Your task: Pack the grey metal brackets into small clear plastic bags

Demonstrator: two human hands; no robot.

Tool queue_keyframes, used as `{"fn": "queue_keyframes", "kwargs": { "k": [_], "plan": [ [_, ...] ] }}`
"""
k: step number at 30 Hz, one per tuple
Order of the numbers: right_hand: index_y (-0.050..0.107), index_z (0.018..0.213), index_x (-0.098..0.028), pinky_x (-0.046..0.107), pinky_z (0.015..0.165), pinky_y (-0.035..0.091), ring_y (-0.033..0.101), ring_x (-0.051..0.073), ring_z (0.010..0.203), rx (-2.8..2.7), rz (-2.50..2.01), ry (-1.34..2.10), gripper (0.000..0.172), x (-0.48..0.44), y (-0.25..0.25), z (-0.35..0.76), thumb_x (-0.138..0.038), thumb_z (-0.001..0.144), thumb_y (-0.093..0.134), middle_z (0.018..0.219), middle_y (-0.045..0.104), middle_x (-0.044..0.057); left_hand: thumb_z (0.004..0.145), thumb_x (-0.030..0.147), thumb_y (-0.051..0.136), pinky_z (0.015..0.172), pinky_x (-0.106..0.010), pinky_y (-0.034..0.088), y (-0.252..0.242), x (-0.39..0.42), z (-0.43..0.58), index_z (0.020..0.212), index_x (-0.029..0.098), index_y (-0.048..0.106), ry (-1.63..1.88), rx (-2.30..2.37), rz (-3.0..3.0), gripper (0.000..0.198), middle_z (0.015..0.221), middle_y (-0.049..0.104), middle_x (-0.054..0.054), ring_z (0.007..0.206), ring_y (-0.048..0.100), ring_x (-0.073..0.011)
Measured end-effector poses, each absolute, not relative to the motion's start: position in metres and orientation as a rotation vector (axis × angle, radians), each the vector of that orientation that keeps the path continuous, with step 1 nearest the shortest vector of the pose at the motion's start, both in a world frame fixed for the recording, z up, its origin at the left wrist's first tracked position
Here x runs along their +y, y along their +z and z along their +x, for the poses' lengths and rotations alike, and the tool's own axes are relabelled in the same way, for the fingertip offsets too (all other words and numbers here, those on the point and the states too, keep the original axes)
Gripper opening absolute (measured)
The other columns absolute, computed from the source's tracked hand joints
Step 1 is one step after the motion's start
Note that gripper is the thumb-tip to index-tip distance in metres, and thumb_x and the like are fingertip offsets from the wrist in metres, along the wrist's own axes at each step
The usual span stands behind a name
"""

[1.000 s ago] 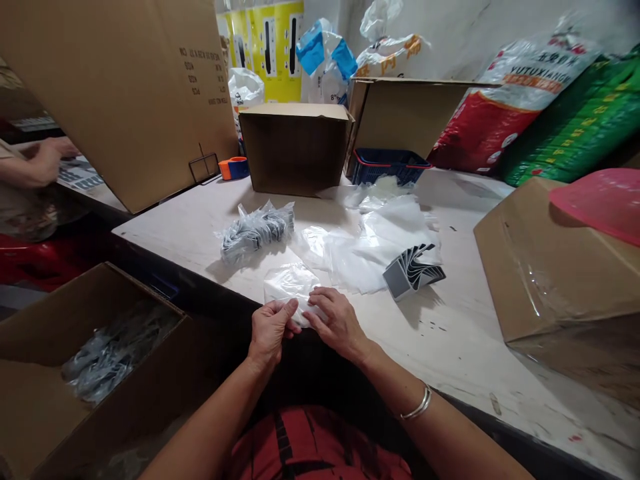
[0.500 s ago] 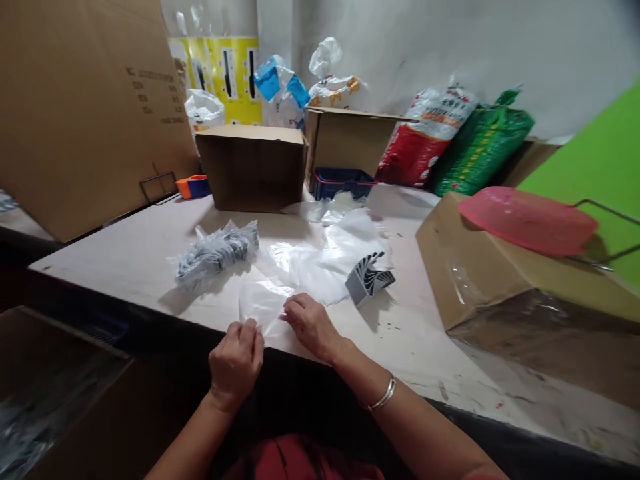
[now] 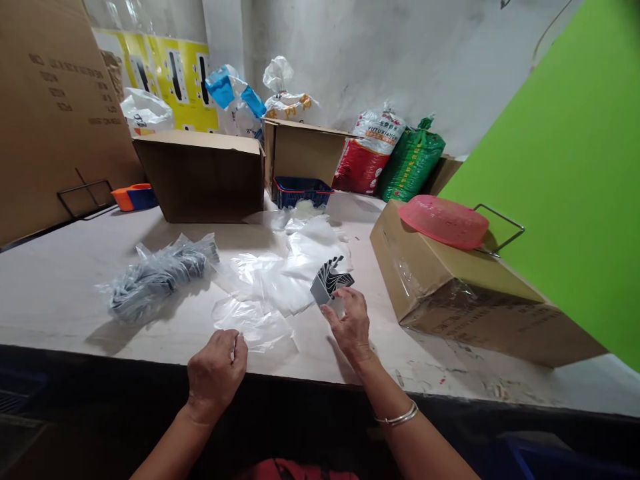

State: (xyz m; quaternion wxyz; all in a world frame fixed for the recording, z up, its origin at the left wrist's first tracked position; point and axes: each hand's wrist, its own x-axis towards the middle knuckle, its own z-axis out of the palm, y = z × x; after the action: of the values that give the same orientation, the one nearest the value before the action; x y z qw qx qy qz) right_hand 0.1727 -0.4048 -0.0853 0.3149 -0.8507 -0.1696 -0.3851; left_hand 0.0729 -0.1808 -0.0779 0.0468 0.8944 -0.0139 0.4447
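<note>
Along the near side of the counter, work looks partway through. One bundle, bagged grey pieces, lies at the left in crinkled clear plastic, apart from everything else; that one looks packed, though whether its mouth is sealed cannot be made out. To the right, a nested stack of grey angled pieces sits unwrapped on the counter, its upper ends fanned, just beside the loose film. Right hand at the near side of this stack, thumb and fingers parted, no firm grip; contact hard to judge. Left hand curled closed at the near corner of a flat clear plastic bag, apparently pinching it. Nothing grey inside that bag, so bag and stack count as separate for now. Beyond, a spread of loose clear bags covers the middle of the counter, seemingly unused, reaching back toward a dark blue basket. Tally, as judged from the layout: one bundle enclosed, one stack bare, one bag laid out flat. Contents of the cardboard box at right not visible; pink basin on top.
</note>
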Motion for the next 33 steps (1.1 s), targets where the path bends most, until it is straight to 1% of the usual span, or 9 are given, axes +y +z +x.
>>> {"fn": "queue_keyframes", "kwargs": {
  "k": [5,9,12,13,16,18,23,27,33],
  "plan": [
    [0.056,0.083,-0.019,0.041,0.076,0.045,0.048,0.023,0.089,-0.578,-2.331,-1.036,0.010,-0.412,-0.090,0.180,-0.017,0.078,0.048,0.093,0.052,0.010,0.079,0.018,0.043,0.046,-0.019,0.034,-0.078,-0.182,0.074,0.060,0.016,0.053,1.262,-0.001,2.713,0.021,0.052,0.053,0.001,0.045,0.048,-0.0089],
    [0.056,0.070,-0.019,0.042,0.077,0.043,0.047,0.023,0.092,-0.736,-2.313,-0.960,0.008,-0.408,-0.072,0.167,-0.016,0.076,0.051,0.096,0.051,0.009,0.079,0.019,0.041,0.047,-0.019,0.034,-0.076,-0.183,0.074,0.056,0.017,0.050,1.191,0.009,2.722,0.025,0.050,0.051,0.002,0.045,0.047,-0.0086],
    [0.058,0.076,-0.020,0.043,0.079,0.042,0.047,0.024,0.097,-0.837,-2.295,-0.847,0.006,-0.413,-0.064,0.153,-0.021,0.078,0.053,0.101,0.051,0.009,0.079,0.020,0.040,0.047,-0.020,0.034,-0.075,-0.182,0.074,0.058,0.017,0.051,1.143,0.042,2.741,0.025,0.052,0.052,0.001,0.046,0.048,-0.0089],
    [0.059,0.082,-0.021,0.044,0.082,0.041,0.046,0.025,0.100,-0.844,-2.289,-0.834,0.007,-0.416,-0.064,0.149,-0.025,0.078,0.054,0.105,0.051,0.009,0.079,0.020,0.040,0.047,-0.020,0.034,-0.075,-0.182,0.073,0.058,0.017,0.052,1.134,0.042,2.740,0.024,0.052,0.052,0.001,0.046,0.048,-0.0092],
    [0.053,0.104,-0.021,0.047,0.086,0.040,0.044,0.027,0.108,-0.698,-2.272,-0.793,0.033,-0.430,-0.073,0.144,-0.034,0.075,0.059,0.114,0.049,0.012,0.079,0.020,0.042,0.047,-0.020,0.035,-0.075,-0.181,0.072,0.062,0.016,0.053,1.105,0.021,2.703,0.021,0.053,0.052,0.001,0.046,0.049,-0.0093],
    [0.049,0.109,-0.019,0.043,0.079,0.046,0.051,0.025,0.100,-0.540,-2.251,-0.657,0.043,-0.436,-0.083,0.144,-0.037,0.072,0.061,0.109,0.053,0.011,0.078,0.020,0.043,0.048,-0.020,0.036,-0.075,-0.181,0.071,0.067,0.016,0.054,1.078,0.019,2.663,0.017,0.055,0.054,0.001,0.046,0.049,-0.0092],
    [0.061,0.082,-0.021,0.035,0.067,0.048,0.058,0.020,0.077,-0.529,-2.177,-0.373,0.016,-0.431,-0.104,0.145,-0.033,0.075,0.054,0.081,0.063,0.004,0.080,0.023,0.039,0.051,-0.021,0.036,-0.071,-0.181,0.069,0.064,0.017,0.053,0.907,0.057,2.707,0.022,0.056,0.054,0.000,0.050,0.049,-0.0101],
    [0.063,0.074,-0.020,0.029,0.060,0.048,0.058,0.016,0.065,-0.419,-1.980,-0.367,0.016,-0.423,-0.097,0.142,-0.031,0.079,0.053,0.071,0.062,0.002,0.082,0.024,0.038,0.053,-0.022,0.036,-0.066,-0.180,0.068,0.062,0.017,0.053,0.793,0.089,2.755,0.026,0.058,0.054,-0.001,0.053,0.049,-0.0110],
    [0.063,0.081,-0.020,0.029,0.069,0.049,0.059,0.016,0.076,-1.073,-1.764,-0.226,0.011,-0.409,-0.037,0.137,-0.025,0.082,0.053,0.077,0.064,0.004,0.082,0.025,0.038,0.053,-0.022,0.036,-0.056,-0.182,0.067,0.064,0.017,0.055,0.715,0.027,2.748,0.026,0.061,0.054,-0.002,0.053,0.048,-0.0108]
  ]
}}
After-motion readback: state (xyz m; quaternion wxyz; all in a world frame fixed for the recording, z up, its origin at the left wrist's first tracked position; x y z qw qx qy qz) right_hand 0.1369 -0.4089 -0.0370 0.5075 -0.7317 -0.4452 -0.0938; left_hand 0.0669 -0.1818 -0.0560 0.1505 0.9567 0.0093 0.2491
